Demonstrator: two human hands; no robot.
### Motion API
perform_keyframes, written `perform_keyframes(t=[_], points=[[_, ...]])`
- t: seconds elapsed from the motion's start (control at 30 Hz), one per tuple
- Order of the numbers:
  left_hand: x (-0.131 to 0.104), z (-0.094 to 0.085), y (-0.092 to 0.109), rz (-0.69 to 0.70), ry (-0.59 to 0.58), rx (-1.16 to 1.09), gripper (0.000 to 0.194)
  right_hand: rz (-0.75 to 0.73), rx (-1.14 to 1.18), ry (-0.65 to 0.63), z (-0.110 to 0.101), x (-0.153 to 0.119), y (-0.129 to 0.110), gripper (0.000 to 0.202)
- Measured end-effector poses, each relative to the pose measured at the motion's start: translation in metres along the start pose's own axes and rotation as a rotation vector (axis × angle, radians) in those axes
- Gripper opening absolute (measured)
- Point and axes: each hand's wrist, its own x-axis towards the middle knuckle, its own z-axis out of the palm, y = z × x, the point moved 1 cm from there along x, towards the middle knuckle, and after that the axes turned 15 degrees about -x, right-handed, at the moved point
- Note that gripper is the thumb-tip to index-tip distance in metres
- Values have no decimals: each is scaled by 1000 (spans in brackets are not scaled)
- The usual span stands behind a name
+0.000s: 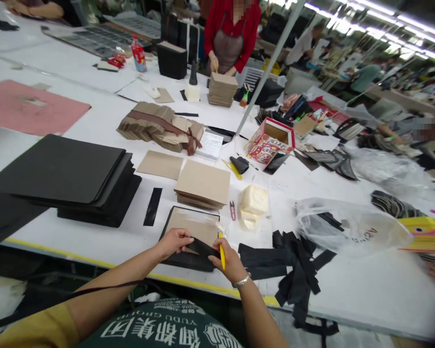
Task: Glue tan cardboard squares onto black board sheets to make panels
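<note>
In a crowded workroom (366,72) under ceiling lights (419,25), the left hand (174,242) and right hand (230,261) pinch a black strip (202,247) over cardboard (194,223) on a white counter (362,287); the right also grips a yellow brush (222,253).

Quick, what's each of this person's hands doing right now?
Left hand: closed, pinching one end of a black strip.
Right hand: closed, holding a yellow-handled brush and the strip's other end.

Factory workshop, shared work floor. Evidence: long white counter (362,285); stacked tan boards (203,182); stacked black panels (58,169); loose black strips (300,270); co-worker in apron (225,46), opposite; further people (364,78), background right; rows of tube lights (419,24) overhead.
</note>
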Motion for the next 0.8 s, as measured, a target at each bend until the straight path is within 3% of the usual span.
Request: perform_keyframes(t=[0.07,0.17,0.4,0.53,0.67,0.8], points=[[1,-15,4,60,118,52,29,40,-73,36,2,2,11,22],[6,-34,12,128,256,118,32,150,-108,189,6,11,30,21],[39,-54,21,189,315,77,28,337,-124,417,21,61,48,25],[55,-61,21,248,404,152,24,353,-185,469,31,83,53,26],[60,-61,25,364,523,425,18,326,-235,454,41,93,61,25],[64,-59,28,360,588,547,23,312,-260,463,49,97,68,26]])
